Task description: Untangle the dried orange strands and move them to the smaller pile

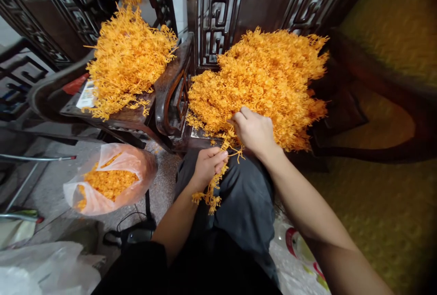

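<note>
Right now the left hand [209, 166] is clenched round a sprig [211, 190] of orange plastic fronds that trails down over the person's lap. The right hand [254, 131] is pinched on strands at the near edge of the big heap [266, 81], which lies on a dark wooden chair [170, 99] in front of the knees. A second pile [126, 58] sits on the chair seat further left, and an open bag [109, 181] of small orange bits stands on the floor below it.

To do this well, I would judge that the left hand should hold the sprig firmly near its stem while the right draws one strand free at a time; the fronds look tangled, so a slow, straight pull should keep neighbouring pieces from dragging off the heap's edge.
</note>
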### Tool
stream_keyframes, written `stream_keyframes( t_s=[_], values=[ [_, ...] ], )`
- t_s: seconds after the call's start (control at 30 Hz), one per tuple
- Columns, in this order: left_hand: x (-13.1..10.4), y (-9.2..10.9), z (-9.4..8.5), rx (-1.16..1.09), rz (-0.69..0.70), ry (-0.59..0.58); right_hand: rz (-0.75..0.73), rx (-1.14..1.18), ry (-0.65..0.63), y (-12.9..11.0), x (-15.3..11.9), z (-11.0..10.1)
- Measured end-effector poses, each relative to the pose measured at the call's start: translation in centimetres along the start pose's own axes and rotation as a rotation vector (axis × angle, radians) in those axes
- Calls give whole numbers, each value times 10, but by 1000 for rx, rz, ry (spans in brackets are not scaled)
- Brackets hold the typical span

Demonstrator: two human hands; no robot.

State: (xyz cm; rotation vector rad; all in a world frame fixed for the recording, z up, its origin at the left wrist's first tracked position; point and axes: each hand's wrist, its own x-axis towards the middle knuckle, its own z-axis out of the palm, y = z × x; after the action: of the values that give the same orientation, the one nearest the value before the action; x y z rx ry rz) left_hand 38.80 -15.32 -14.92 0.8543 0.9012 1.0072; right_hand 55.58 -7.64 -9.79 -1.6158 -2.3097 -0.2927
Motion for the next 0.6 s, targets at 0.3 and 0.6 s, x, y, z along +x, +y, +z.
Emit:
stream_keyframes(
  t_s=[0.3,0.6],
  values=[
    [-13,6,-7,-124,-68,3,315,278,272,65,25,34],
    [-5,-4,-5,-108,-9,5,431,1295,283,17,-6,-35]
  ],
)
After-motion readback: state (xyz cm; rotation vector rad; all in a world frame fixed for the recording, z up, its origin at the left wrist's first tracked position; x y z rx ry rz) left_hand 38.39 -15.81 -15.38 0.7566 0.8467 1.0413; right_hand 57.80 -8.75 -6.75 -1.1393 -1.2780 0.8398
